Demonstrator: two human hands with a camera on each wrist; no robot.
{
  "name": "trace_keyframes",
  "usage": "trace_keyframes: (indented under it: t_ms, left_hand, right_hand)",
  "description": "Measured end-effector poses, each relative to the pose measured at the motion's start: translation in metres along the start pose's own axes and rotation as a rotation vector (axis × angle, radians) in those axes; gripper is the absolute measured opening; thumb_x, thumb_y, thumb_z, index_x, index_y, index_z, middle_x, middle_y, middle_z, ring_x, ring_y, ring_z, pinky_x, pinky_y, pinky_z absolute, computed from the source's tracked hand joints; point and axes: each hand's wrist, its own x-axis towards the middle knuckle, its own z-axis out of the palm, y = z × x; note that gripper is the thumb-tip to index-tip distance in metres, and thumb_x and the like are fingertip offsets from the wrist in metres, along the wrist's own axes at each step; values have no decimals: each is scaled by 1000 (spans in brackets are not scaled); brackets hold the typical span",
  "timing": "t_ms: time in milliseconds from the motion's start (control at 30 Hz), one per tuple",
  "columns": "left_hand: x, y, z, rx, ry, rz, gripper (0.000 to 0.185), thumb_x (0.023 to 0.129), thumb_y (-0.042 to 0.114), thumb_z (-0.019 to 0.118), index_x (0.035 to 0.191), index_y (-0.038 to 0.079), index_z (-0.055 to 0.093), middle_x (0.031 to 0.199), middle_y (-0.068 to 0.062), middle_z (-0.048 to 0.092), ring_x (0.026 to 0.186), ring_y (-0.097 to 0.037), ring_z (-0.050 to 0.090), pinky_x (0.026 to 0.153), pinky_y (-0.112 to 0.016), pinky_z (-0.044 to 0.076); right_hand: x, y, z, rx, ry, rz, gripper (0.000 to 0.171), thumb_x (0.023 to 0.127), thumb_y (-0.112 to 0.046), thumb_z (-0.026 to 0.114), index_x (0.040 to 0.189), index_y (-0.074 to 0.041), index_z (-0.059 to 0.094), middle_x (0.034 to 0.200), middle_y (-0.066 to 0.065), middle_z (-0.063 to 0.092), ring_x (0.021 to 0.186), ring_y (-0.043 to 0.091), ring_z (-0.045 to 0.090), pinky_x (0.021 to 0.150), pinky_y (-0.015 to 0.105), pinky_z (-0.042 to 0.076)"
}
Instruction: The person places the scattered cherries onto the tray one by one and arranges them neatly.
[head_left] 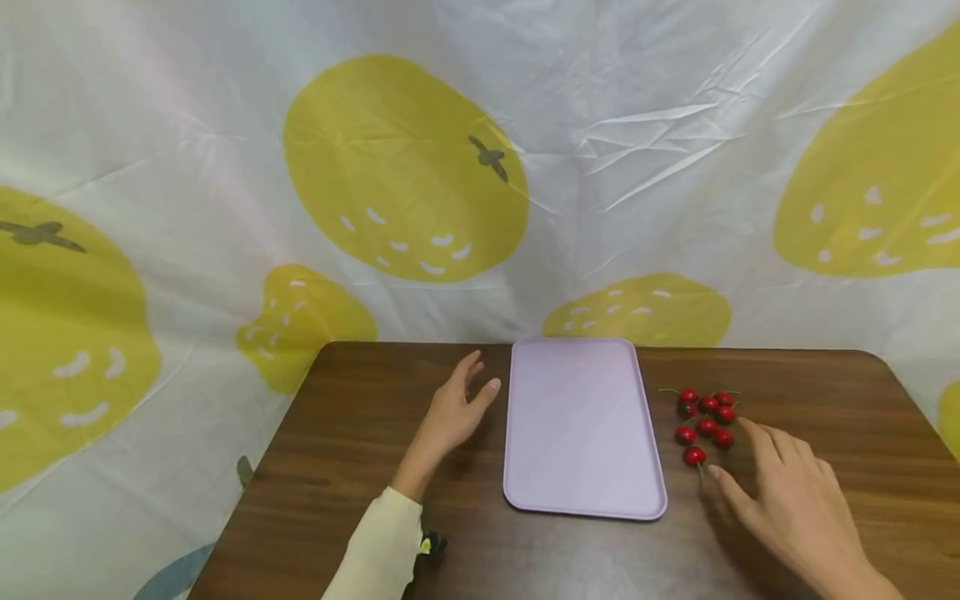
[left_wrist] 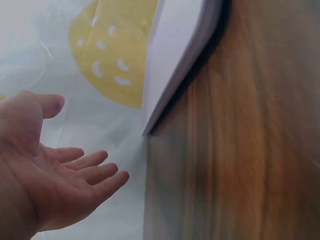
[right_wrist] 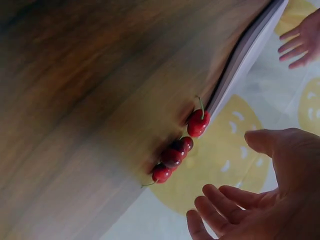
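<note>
Red cherries (head_left: 705,421) partly hidden behind right hand (head_left: 798,500)

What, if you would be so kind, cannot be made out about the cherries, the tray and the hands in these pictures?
- Cherries: exact count unclear; small and bunched in the head view, overlapping in the right wrist view.
- Tray: both wrist views show only an edge.
- Right hand: wrist cut off by the head view's edge.
- Left hand: palm hidden in the head view.
</note>
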Motion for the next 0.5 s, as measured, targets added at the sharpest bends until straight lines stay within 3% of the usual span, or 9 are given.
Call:
trace_keyframes:
  t_ms: [167,333,500]
  left_hand:
    - [21,4,14,-117,5,-35,64,108,38,59,161,8,39,160,-20,53,151,-33,50,125,-50,45]
    - [44,0,32,-267,37,-117,54,109,20,53,158,1,43,156,-21,56,146,-38,55,125,-50,45]
    - [64,-3,49,-306,94,-135,49,108,7,50,154,-8,45,155,-25,56,145,-39,55,125,-48,45]
  right_hand:
    - [3,-9,-1,4,-78,67,55,87,-33,83,124,4,64,117,28,70,108,49,62,78,67,53]
    - [8,-15,1,-27,-161,99,40,89,-36,81,107,-3,69,102,18,73,98,42,65,60,59,56]
    - [14,-18,8,-51,-175,77,32,88,-34,82,98,-7,68,96,13,74,92,38,66,56,56,57]
